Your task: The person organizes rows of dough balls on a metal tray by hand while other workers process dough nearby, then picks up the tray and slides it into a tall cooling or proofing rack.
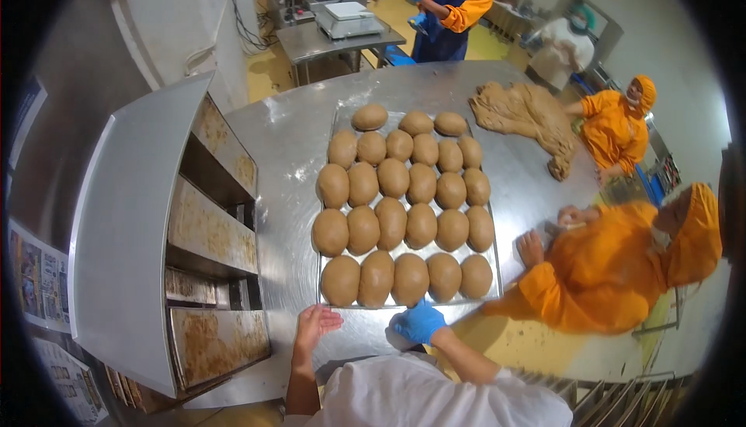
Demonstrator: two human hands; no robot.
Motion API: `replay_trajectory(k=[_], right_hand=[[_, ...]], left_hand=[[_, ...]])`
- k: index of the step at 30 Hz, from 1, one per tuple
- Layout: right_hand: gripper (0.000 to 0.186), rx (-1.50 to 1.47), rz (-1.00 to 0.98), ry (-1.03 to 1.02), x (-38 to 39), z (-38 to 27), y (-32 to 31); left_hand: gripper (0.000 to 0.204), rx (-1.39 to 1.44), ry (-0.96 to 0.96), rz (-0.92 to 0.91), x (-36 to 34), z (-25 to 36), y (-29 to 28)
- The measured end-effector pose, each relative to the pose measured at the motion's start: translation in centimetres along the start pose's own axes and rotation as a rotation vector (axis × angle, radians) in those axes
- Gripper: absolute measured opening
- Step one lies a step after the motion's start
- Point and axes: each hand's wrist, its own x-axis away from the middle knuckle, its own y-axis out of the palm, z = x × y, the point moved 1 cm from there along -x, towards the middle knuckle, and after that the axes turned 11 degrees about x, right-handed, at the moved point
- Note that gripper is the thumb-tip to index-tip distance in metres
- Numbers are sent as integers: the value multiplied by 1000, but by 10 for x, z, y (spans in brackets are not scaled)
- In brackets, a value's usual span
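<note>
A metal tray [497,275] holds several rows of smooth brown dough balls [393,178] on the steel table. My left hand [317,324], bare and with its fingers stretched out, is at the tray's near left corner, holding nothing. My right hand [418,323], in a blue glove, is at the middle of the near edge. Its fingertips come close to the nearest row; whether they touch a ball or the rim I cannot tell. Its thumb looks apart from the fingers, and nothing shows in its grasp.
A metal rack [128,225] with stained trays [214,229] stands at the left. A big dough mass [524,116] lies at the far right of the table [291,139]. A co-worker in orange [598,271] leans in at right; others stand beyond. A scale [347,20] sits behind.
</note>
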Motion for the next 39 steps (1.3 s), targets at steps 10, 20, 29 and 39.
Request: replay_trajectory(k=[10,20,29,39], right_hand=[[67,-406,540,-261,-329,110,-250],[105,210,361,-466,-557,174,-333],[85,-404,396,-124,-565,181,-319],[95,-798,1066,215,-555,89,-360]], left_hand=[[46,40,-191,166,1,13,-7],[53,146,-228,355,0,14,-5],[51,77,-218,447,-3,15,4],[46,125,-195,410,-6,18,3]])
